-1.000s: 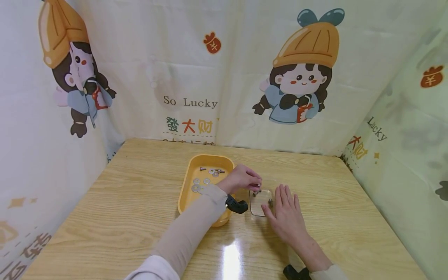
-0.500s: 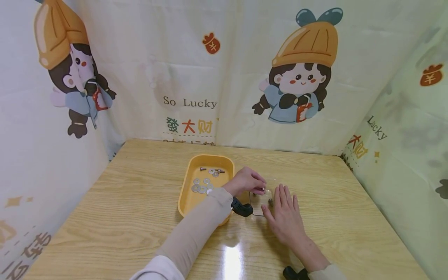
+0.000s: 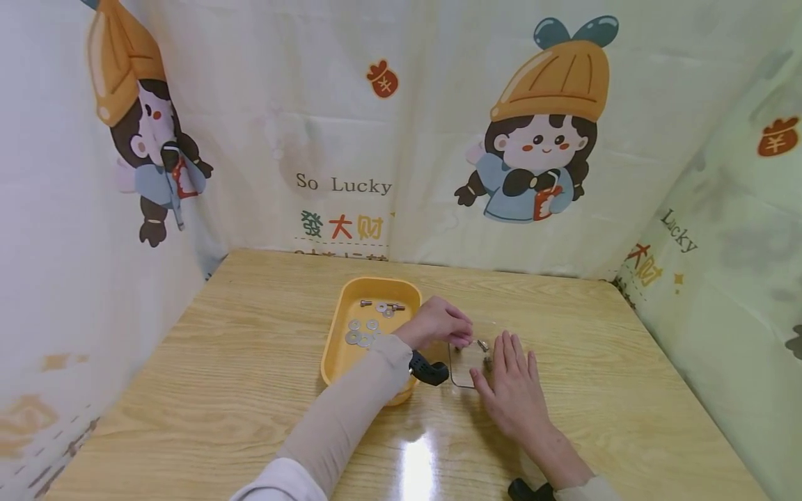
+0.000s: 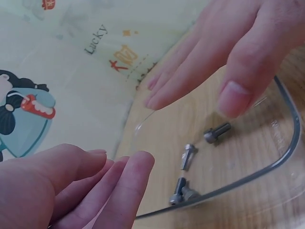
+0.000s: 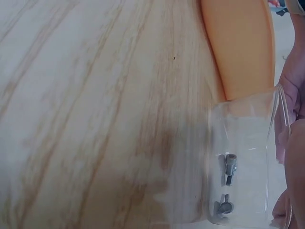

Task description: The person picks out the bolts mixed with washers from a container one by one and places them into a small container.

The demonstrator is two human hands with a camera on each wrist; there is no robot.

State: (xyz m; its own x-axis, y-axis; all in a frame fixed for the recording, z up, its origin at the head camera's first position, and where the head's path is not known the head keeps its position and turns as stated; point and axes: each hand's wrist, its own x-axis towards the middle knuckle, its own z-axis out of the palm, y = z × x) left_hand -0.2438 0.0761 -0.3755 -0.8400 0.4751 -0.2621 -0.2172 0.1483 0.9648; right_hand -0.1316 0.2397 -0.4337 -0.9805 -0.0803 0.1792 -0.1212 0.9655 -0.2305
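A clear box (image 3: 464, 386) holds several hex socket screws, among them one (image 4: 217, 132) lying apart and one (image 4: 187, 155) beneath my left fingertips. Over the box's far left part hovers my left hand (image 3: 438, 324), palm down. Its fingers are loosely bent with nothing visible between them. My right hand (image 3: 515, 390) lies along the box's right side, fingers straight, thumb (image 4: 237, 95) at the rim. In the right wrist view, two screws (image 5: 230, 168) show through the clear wall.
Left of the box stands a yellow tray (image 3: 331, 348) with several washers (image 3: 365, 339) and a few screws (image 3: 397, 307), partly hidden by my left forearm. The wooden table (image 3: 238, 362) meets a printed curtain (image 3: 426, 139) at the back.
My left hand has shifted slightly right and let go of the small screw it pinched. A bright screw now shows at the box's far side. The right hand stays put.
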